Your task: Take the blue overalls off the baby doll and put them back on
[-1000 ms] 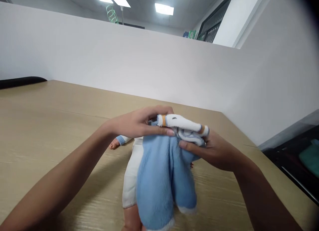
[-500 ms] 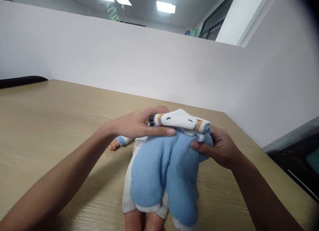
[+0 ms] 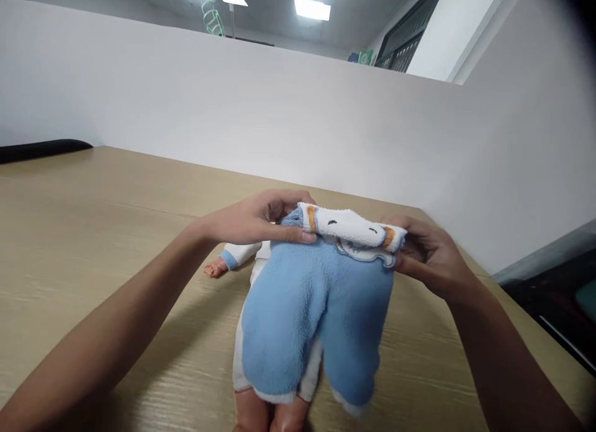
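Note:
A pair of fuzzy blue doll overalls (image 3: 288, 308) hangs between my hands, its white bib with small stitched eyes and orange patches folded over at the top. My left hand (image 3: 265, 220) is closed on the upper left edge, thumb in front. At the upper right edge my right hand (image 3: 426, 255) pinches the cloth, its fingers partly behind it. Under the garment a doll (image 3: 251, 410) lies on its back in white clothes. Its bare legs and one arm with a blue cuff show; its head and torso are mostly hidden.
The doll rests on a wood-grain table (image 3: 139, 190). A white partition (image 3: 209, 103) rises along the table's far side. Dark objects stand at the right edge (image 3: 554, 301), and a black curved item (image 3: 46, 149) sits at the far left.
My right hand has moved a little right and up, spreading the top of the overalls wider. The two legs of the garment hang further apart, and more of the doll's sleeve shows.

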Available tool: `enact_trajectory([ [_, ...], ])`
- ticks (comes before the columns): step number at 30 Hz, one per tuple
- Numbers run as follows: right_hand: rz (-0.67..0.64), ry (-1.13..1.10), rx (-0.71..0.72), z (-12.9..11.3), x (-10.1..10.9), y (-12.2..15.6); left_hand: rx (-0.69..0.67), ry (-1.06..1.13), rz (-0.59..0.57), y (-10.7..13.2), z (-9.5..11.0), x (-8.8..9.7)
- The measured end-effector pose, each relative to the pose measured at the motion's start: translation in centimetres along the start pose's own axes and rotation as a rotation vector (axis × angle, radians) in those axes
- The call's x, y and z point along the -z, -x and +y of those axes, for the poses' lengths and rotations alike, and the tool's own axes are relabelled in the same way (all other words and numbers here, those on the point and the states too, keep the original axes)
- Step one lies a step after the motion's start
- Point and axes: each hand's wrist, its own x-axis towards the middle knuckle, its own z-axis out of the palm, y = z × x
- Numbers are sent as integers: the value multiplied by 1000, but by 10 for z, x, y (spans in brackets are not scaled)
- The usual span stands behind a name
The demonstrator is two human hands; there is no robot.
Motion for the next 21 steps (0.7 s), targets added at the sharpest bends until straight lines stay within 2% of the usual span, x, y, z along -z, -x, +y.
enact_trajectory([
  [4, -9, -117, -8, 7, 5, -2, -18, 30, 17, 0, -4, -3],
  [8, -149, -196, 5, 17, -1, -5, -50, 113, 62, -1, -11, -8],
  [14, -490, -4, -277, 12, -30, -9, -26, 113, 73, -2, -4, -13],
  [15, -507, 17, -293, 8, -33, -9, -8, 90, 58, -2, -1, -12],
  [17, -453, 32, -258, 2, -33, -9, 22, 50, 27, -1, 4, -9],
  [19, -368, 34, -198, -2, -26, -8, 41, 26, 10, -1, 6, -6],
  [21, -382, 72, -172, -4, -13, -7, 48, 19, 15, 0, 5, -2],
])
